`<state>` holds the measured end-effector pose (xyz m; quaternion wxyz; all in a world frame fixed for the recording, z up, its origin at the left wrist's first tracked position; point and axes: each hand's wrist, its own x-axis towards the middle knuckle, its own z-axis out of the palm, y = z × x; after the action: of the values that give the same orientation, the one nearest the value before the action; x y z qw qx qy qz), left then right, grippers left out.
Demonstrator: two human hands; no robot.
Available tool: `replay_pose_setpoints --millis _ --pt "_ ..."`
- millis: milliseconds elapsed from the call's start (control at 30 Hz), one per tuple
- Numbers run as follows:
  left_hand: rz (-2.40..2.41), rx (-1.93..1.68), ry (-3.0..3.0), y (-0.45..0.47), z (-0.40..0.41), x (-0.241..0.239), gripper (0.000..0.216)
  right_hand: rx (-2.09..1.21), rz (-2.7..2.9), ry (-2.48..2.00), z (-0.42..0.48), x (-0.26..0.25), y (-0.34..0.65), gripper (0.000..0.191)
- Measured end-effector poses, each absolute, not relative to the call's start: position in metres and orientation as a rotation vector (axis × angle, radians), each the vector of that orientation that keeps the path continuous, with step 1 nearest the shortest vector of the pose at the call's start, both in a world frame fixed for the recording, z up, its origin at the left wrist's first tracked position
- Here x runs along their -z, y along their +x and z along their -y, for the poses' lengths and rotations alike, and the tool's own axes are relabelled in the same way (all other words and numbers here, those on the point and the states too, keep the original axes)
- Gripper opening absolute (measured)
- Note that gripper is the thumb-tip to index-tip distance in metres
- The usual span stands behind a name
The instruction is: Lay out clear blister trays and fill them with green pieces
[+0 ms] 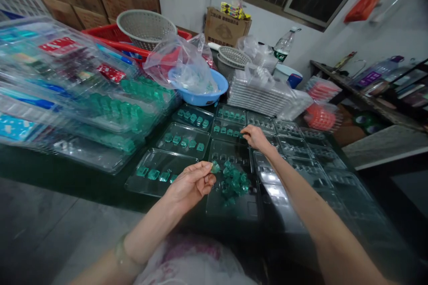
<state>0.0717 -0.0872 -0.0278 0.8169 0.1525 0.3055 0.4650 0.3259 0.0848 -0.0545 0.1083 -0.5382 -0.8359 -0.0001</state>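
Observation:
My left hand (194,182) pinches a small green plastic piece (216,168) between thumb and fingertips, just left of a loose heap of green pieces (234,182) lying on a clear blister tray (234,207). My right hand (256,137) reaches further out, fingers curled down onto a tray (227,131) with a row of green pieces in its pockets. What its fingertips hold is hidden. Around them lie several clear trays, some filled with green pieces (183,140), others bare (294,147).
Stacks of packed blister packs (67,84) rise at the left. A blue bowl (203,95) with a plastic bag, a pile of clear trays (257,93), baskets (145,26), cardboard boxes and a water bottle (284,46) stand behind. A shelf (377,93) is at right.

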Motion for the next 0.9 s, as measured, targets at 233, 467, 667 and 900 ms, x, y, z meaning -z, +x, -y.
replay_pose_setpoints --millis 233,467,667,900 --pt "-0.602 -0.975 0.288 0.078 0.081 0.029 0.008 0.011 2.479 -1.650 -0.074 0.044 0.314 0.021" --pt "-0.659 -0.984 0.182 0.077 0.083 0.031 0.010 -0.073 2.221 -1.417 0.011 0.000 0.275 0.038" --pt "-0.590 -1.032 0.246 0.084 0.092 0.030 0.009 -0.512 2.117 -1.073 0.083 -0.005 0.239 0.025" --pt "-0.703 -1.016 0.518 0.086 0.107 0.018 0.017 -0.624 1.996 -1.094 0.094 0.006 0.240 0.016"
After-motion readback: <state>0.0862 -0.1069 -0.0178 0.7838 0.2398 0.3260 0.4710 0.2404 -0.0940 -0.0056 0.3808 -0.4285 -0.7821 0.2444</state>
